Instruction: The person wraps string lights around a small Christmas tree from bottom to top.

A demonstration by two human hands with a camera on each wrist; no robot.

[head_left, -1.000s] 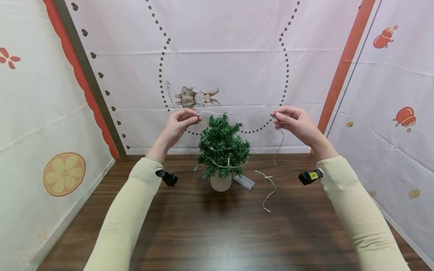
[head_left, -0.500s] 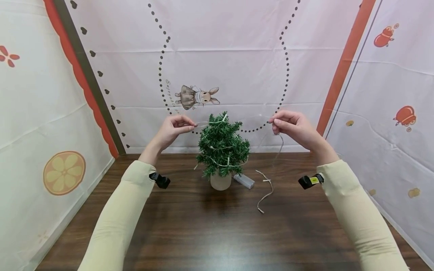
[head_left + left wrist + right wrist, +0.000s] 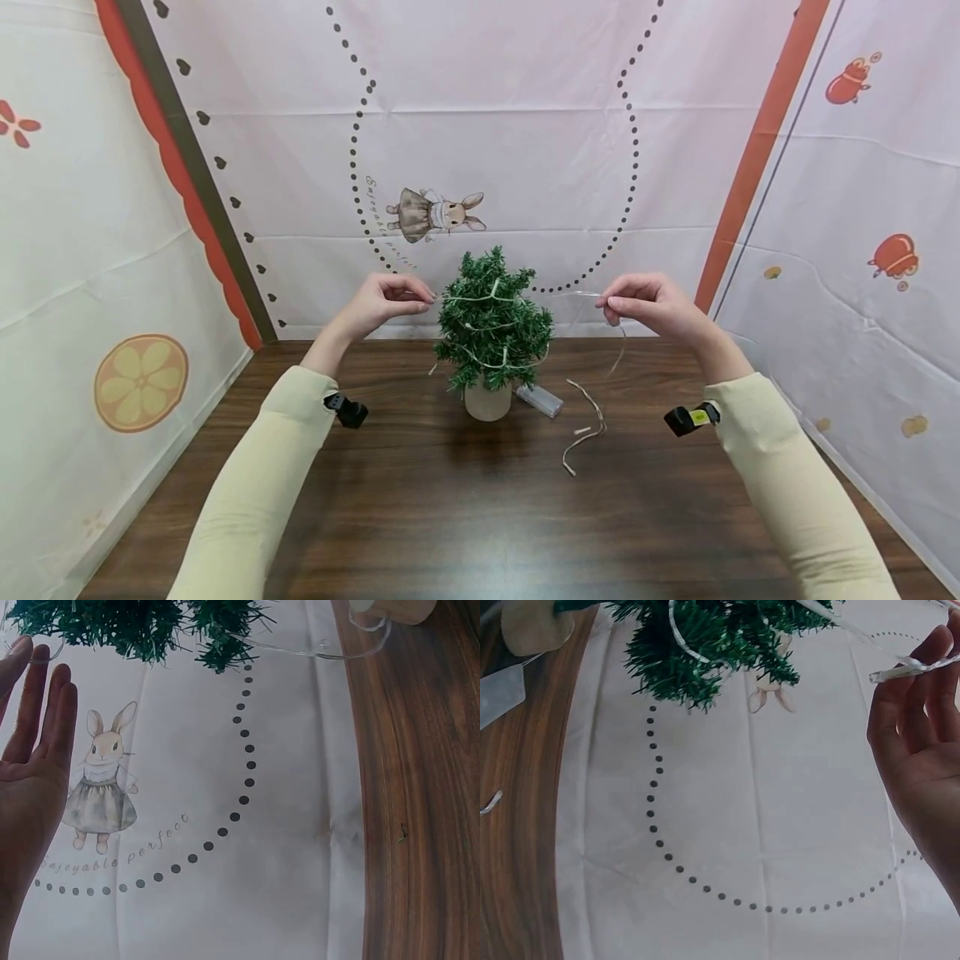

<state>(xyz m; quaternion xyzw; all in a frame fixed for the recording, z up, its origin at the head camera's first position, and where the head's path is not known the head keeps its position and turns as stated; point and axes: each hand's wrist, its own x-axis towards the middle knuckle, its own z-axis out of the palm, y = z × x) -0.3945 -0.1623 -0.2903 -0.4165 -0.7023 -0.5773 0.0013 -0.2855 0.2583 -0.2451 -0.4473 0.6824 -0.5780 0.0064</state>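
Note:
A small green artificial Christmas tree (image 3: 495, 333) stands upright in a pale round pot (image 3: 487, 402). Thin string lights (image 3: 468, 297) cross the front of its upper part, with lower loops around the branches. At the tree's left, my left hand (image 3: 384, 302) pinches the strand between thumb and fingers. My right hand (image 3: 651, 304) pinches it on the other side, farther from the branches. In the right wrist view the strand (image 3: 840, 622) runs from the tree into my right thumb and fingers (image 3: 928, 712). A tail of it (image 3: 621, 350) hangs below that hand.
A clear battery box (image 3: 540, 401) lies on the brown wooden table (image 3: 450, 517) just right of the pot. The loose lower end of the strand (image 3: 592, 433) curls on the tabletop farther right. Printed cloth walls (image 3: 495, 150) enclose the back and both sides.
Both hands have come down, the left also moving a little outward. The strand between them has dropped from above the treetop to across its upper front. Its loose end on the table has shifted toward me.

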